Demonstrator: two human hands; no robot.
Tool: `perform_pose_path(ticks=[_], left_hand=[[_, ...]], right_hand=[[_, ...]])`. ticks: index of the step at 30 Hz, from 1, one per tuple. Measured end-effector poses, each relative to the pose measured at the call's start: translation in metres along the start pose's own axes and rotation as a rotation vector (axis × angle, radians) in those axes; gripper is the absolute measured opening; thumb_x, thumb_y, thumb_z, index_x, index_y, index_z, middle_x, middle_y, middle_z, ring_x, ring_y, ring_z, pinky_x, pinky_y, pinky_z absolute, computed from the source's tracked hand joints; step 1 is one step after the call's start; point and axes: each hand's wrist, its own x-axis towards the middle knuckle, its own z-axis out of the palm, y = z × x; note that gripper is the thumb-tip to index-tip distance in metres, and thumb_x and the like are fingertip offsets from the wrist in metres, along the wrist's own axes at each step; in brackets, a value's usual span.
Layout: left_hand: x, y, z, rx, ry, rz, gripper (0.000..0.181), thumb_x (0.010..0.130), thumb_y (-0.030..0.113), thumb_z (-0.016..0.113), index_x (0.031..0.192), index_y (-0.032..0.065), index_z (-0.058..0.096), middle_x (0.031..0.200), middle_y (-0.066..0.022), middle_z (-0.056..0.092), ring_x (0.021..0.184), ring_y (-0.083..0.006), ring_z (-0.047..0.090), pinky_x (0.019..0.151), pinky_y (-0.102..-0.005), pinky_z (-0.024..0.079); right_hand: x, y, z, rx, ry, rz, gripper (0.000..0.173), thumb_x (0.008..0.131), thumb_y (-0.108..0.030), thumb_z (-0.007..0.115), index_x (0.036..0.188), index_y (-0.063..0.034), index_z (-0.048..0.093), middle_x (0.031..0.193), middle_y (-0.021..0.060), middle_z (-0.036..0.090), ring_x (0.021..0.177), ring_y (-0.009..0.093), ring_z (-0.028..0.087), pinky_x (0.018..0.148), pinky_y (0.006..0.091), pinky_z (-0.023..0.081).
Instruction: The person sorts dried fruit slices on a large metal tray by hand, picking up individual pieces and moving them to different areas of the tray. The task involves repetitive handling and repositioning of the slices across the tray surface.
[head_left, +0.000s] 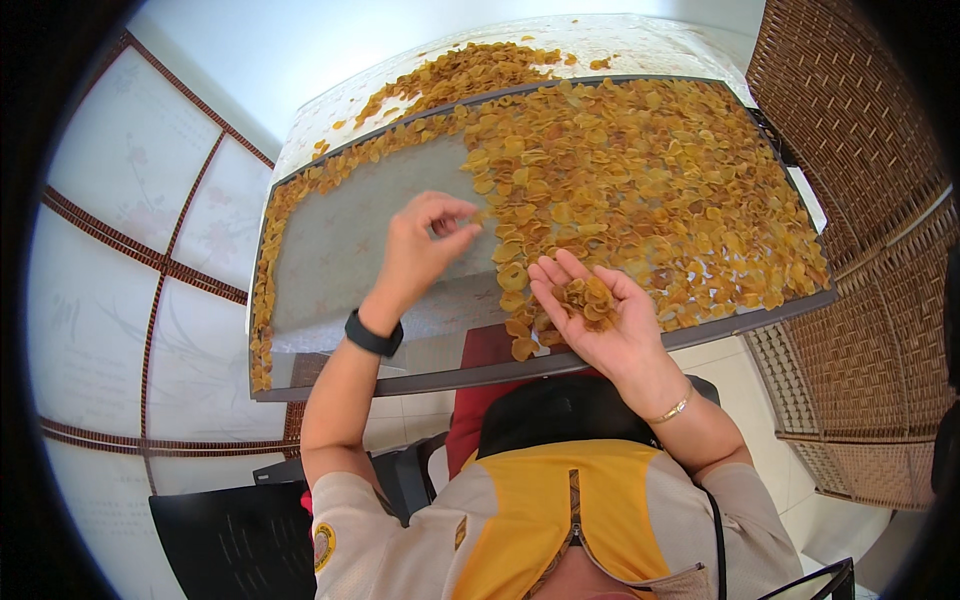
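Note:
My left hand (427, 240), with a black band on its wrist, is over the bare mesh at the edge of the laid-out slices. Its thumb and fingers pinch what looks like one yellow-brown slice (480, 216), slightly blurred. Palm up and cupped, my right hand (619, 330) carries a small heap of dried slices (589, 301) above the screen's near side. Beneath both hands lies a dark-framed mesh screen (360, 217). Thin dried slices (637, 165) cover its right part densely, and a narrow band of them (271, 262) runs along the left and far edges.
Behind the screen, a loose pile of slices (480, 71) lies on a table with a pale patterned cover (645, 37). A folding screen with white panels (97, 292) stands at left, a woven brown one (847, 127) at right. A black chair (232, 540) is at lower left.

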Motion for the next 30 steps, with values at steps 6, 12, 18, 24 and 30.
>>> perform_pose_path(ticks=[6, 12, 18, 24, 30], left_hand=[[0.027, -0.074, 0.014, 0.065, -0.001, -0.086, 0.019, 0.077, 0.006, 0.078, 0.095, 0.0024, 0.073, 0.084, -0.0043, 0.062, 0.069, -0.0106, 0.056, 0.065, -0.0252, 0.049], [0.034, -0.088, 0.024, 0.101, -0.074, -0.078, 0.020, 0.077, 0.008, 0.079, 0.096, 0.0030, 0.073, 0.085, -0.0067, 0.063, 0.068, -0.0149, 0.057, 0.065, -0.0285, 0.049], [0.037, -0.095, 0.031, 0.100, -0.071, -0.078, 0.020, 0.078, 0.010, 0.078, 0.096, 0.0037, 0.073, 0.086, -0.0072, 0.063, 0.068, -0.0168, 0.057, 0.066, -0.0304, 0.049], [0.040, -0.096, 0.035, 0.105, -0.080, -0.070, 0.019, 0.078, 0.012, 0.078, 0.095, 0.0047, 0.074, 0.088, -0.0081, 0.064, 0.068, -0.0187, 0.057, 0.066, -0.0320, 0.049], [0.042, -0.095, 0.037, 0.145, -0.101, -0.102, 0.018, 0.079, 0.014, 0.077, 0.096, 0.0063, 0.074, 0.089, -0.0079, 0.065, 0.069, -0.0202, 0.057, 0.067, -0.0331, 0.049]], right_hand=[[0.001, -0.001, -0.003, -0.012, 0.036, -0.006, 0.041, 0.100, -0.014, 0.036, 0.131, 0.0099, 0.048, 0.135, 0.0277, 0.048, 0.131, 0.041, 0.045, 0.114, 0.0513, 0.038], [0.000, -0.003, -0.004, -0.022, 0.041, -0.013, 0.040, 0.100, -0.014, 0.037, 0.129, 0.0104, 0.049, 0.133, 0.0268, 0.049, 0.130, 0.041, 0.046, 0.113, 0.0508, 0.039], [0.001, -0.001, -0.005, -0.037, 0.044, 0.007, 0.038, 0.100, -0.014, 0.036, 0.126, 0.0103, 0.051, 0.132, 0.0266, 0.050, 0.128, 0.040, 0.048, 0.112, 0.0508, 0.041], [0.004, -0.002, -0.010, -0.034, 0.044, 0.027, 0.038, 0.100, -0.014, 0.037, 0.125, 0.0098, 0.052, 0.129, 0.0261, 0.053, 0.126, 0.040, 0.051, 0.112, 0.0499, 0.042], [0.005, -0.002, -0.012, -0.030, 0.044, 0.041, 0.037, 0.099, -0.014, 0.038, 0.125, 0.0094, 0.052, 0.129, 0.0255, 0.054, 0.126, 0.039, 0.051, 0.112, 0.0494, 0.042]])
